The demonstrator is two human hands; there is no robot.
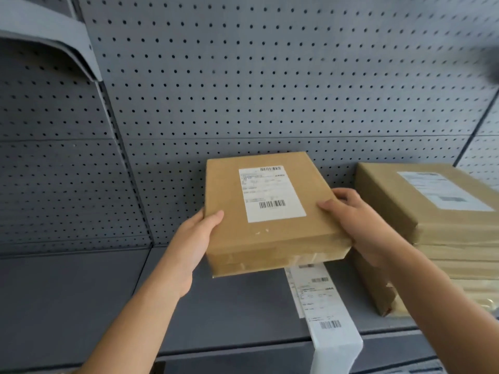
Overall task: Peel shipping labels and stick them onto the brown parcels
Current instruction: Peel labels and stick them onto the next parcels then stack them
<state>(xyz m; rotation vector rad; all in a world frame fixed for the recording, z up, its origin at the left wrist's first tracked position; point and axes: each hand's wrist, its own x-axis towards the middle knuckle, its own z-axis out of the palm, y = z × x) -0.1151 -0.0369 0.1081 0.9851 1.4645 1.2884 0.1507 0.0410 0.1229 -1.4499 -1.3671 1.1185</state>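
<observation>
A flat brown parcel (272, 238) with a white shipping label (271, 194) stuck on its top is held above the grey shelf. My left hand (193, 244) grips its left edge, thumb on top. My right hand (359, 220) grips its right edge, thumb on top. Under the parcel a strip of shipping labels (324, 306) lies on the shelf and hangs over the front edge.
A stack of brown parcels (437, 238) stands at the right of the shelf; the top one bears a label (442, 190). A grey pegboard wall (243, 90) rises behind. An upper shelf bracket (54, 41) juts out at the top left. The shelf surface (81, 306) runs leftward.
</observation>
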